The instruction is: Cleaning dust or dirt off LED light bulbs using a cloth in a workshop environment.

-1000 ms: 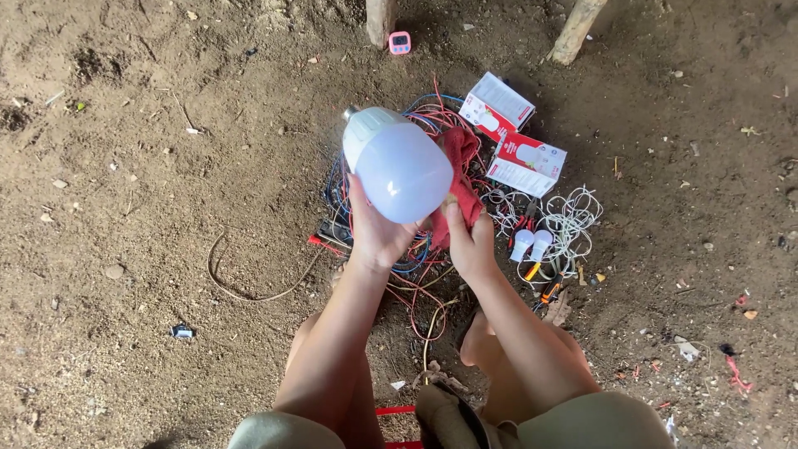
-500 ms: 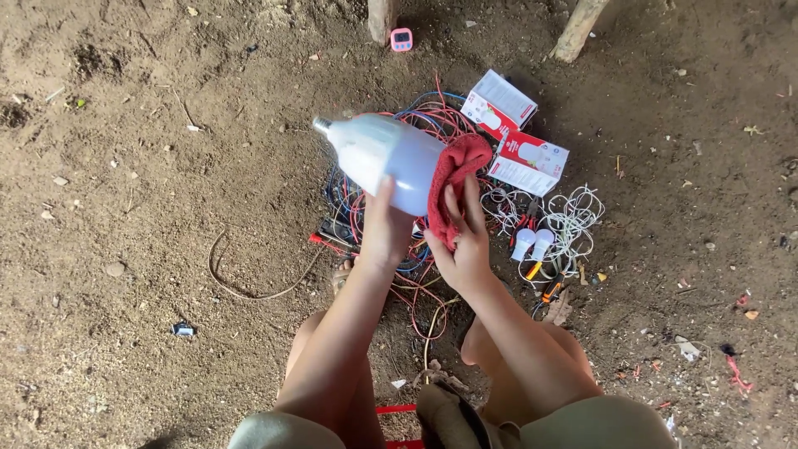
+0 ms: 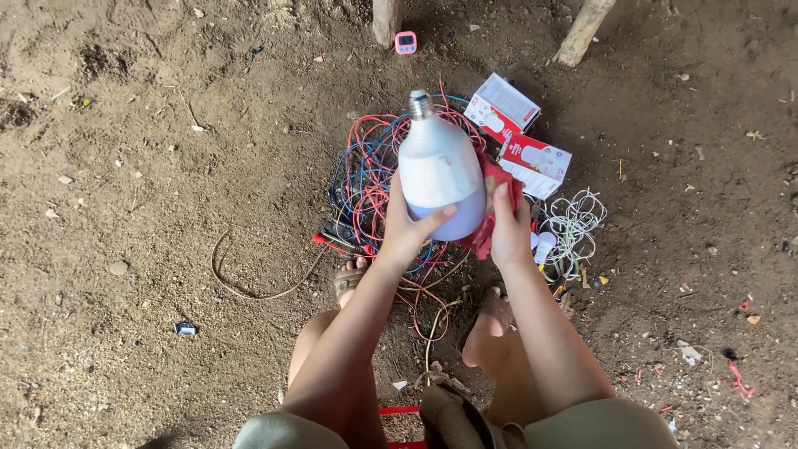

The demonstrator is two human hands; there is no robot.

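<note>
Bulb [image 3: 439,170] first: big white one, held up over the ground in front of you with its metal screw base pointing away from you and the rounded dome toward you. Your left hand [image 3: 407,229] is wrapped around the lower part of it, fingers curled across the dome, so that's a proper grip. Your right hand [image 3: 507,224] is closed on a red cloth [image 3: 497,208] and presses it against the right side of the bulb. Right underneath sits a messy tangle of red and blue wires [image 3: 366,179] on the dirt ground [image 3: 150,166]. Just past the bulb, up and to the right, you've got two red-and-white boxes [image 3: 519,129] lying next to each other, and beside those a small bundle of white wire [image 3: 576,224] with a couple of little white bulbs [image 3: 542,247] near your right wrist. Further off, a small pink gadget [image 3: 406,41] sits at the foot of a wooden post [image 3: 384,18], with another wooden post [image 3: 584,29] to its right. Your bare feet show below the wires.
</note>
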